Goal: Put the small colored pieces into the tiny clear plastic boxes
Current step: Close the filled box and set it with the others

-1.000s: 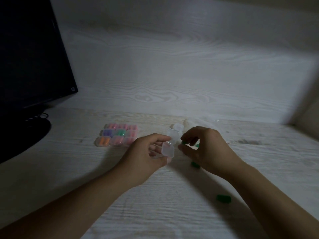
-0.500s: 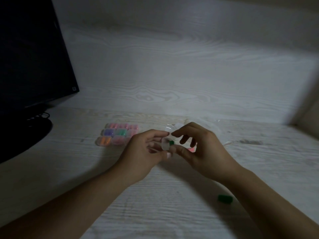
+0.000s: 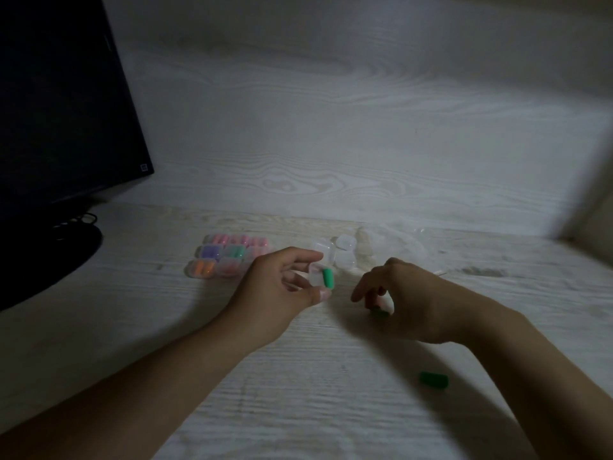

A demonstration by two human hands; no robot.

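Filled boxes: a block of closed clear boxes lies on the table just left of the left fingers, holding pink, purple, green and orange pieces; judged done.
Box in hand: the left hand pinches a tiny clear box between thumb and fingers, lifted off the table.
Piece in box: a green piece sits in it, long axis near upright, top leaning slightly away.
Right hand: fingers curled down over a second green piece; whether it is already pinched cannot be told.
Loose piece: a third green piece lies flat, well behind the right fingers, long axis left to right.
Empty boxes: a few just beyond both hands; judged still to fill.
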